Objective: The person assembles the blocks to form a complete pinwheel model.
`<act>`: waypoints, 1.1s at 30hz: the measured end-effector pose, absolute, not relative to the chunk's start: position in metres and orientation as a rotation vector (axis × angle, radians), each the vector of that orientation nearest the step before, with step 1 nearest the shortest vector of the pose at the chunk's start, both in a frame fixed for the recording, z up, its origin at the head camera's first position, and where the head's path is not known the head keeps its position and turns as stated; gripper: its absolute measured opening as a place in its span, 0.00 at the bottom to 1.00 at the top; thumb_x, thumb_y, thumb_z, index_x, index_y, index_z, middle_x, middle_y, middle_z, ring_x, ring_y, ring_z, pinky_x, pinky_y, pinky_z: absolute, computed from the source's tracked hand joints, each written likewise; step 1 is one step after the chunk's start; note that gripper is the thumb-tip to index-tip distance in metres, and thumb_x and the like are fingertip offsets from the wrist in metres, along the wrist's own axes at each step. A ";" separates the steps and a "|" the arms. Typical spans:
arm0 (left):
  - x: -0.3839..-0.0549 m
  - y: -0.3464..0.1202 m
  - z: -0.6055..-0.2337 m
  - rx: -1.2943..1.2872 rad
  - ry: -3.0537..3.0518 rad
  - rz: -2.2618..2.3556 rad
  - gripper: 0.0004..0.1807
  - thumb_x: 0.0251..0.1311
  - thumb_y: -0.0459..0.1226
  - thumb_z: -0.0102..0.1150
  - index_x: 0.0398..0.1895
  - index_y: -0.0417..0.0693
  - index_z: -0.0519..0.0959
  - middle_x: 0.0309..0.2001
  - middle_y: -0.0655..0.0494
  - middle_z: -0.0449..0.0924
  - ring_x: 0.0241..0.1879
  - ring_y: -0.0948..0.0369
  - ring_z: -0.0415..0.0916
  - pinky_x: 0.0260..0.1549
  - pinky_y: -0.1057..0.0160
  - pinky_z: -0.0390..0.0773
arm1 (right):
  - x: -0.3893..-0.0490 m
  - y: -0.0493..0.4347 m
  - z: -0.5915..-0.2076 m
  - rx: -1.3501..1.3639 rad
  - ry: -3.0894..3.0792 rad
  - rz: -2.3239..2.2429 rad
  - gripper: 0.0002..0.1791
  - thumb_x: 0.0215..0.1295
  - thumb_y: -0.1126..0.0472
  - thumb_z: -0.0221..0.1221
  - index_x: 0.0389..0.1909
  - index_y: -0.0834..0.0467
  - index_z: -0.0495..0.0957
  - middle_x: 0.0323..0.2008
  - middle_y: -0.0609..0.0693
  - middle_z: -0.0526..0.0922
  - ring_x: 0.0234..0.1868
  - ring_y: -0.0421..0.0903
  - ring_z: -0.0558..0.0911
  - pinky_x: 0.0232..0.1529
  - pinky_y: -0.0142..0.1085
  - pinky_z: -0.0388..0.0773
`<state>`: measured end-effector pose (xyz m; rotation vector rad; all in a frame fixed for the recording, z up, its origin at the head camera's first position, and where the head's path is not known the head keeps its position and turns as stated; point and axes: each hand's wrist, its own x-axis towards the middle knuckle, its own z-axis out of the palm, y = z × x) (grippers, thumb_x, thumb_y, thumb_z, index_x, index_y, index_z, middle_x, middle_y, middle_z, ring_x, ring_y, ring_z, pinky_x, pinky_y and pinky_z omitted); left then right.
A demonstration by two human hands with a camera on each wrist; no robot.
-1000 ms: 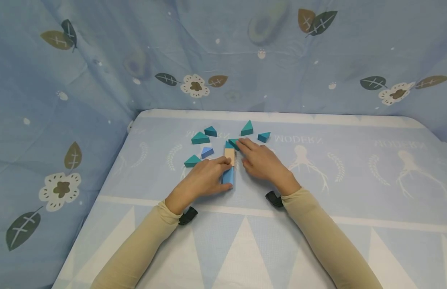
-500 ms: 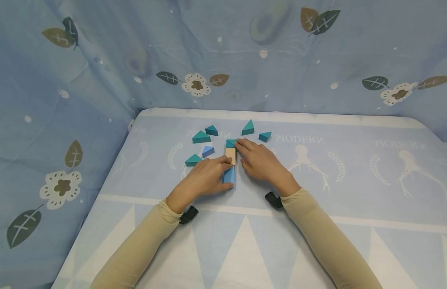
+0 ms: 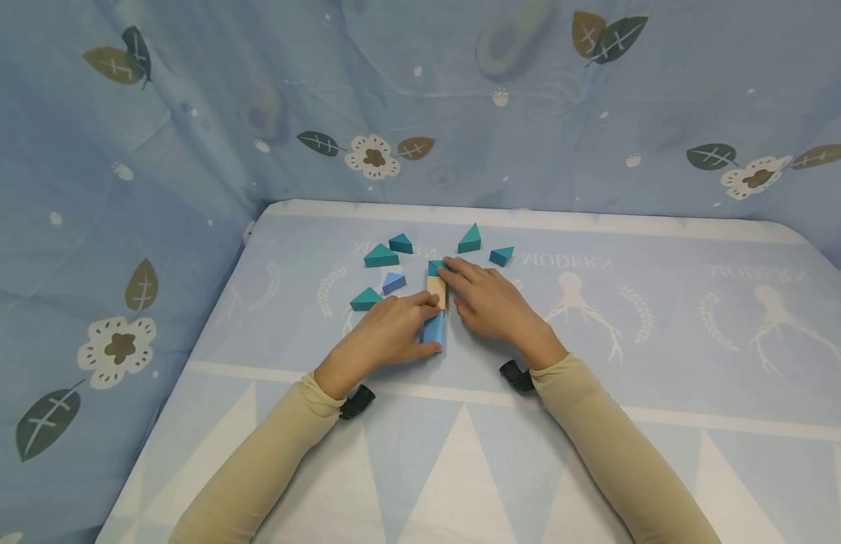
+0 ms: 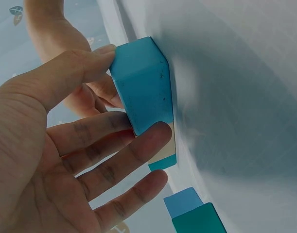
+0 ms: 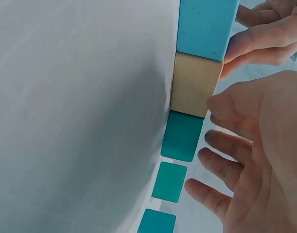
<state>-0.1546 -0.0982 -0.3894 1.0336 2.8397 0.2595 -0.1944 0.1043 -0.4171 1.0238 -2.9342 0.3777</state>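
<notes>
A row of blocks lies on the table between the hands: a blue block (image 3: 431,332) nearest the body, a plain wood block (image 3: 436,287) beyond it, and teal triangular blocks (image 3: 434,267) fitted together at the far end. My left hand (image 3: 389,329) holds the blue block from the left, thumb at its near end and fingers by the wood joint. My right hand (image 3: 491,302) has its fingertips on the teal pieces, fingers mostly straight. In the right wrist view the right thumb (image 5: 220,106) touches the wood block's edge.
Left of the row lie several loose triangular blocks, among them a teal one (image 3: 381,256) and a light blue one (image 3: 394,282). Two more stand beyond the right hand, a green one (image 3: 470,239) and a dark blue one (image 3: 502,256). A patterned curtain (image 3: 372,91) hangs behind.
The right hand's fingers have pushed a teal triangle left, from a slanted position into line with the other at the row's far end. The left hand keeps its place on the blue block.
</notes>
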 end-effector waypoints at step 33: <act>-0.155 -0.099 -0.388 1.022 2.839 0.235 0.34 0.54 0.53 0.69 0.61 0.45 0.78 0.65 0.54 0.74 0.43 0.54 0.83 0.46 0.57 0.80 | -0.191 0.102 -0.417 1.039 -2.945 0.374 0.29 0.72 0.62 0.53 0.72 0.61 0.63 0.73 0.55 0.62 0.74 0.54 0.61 0.68 0.52 0.65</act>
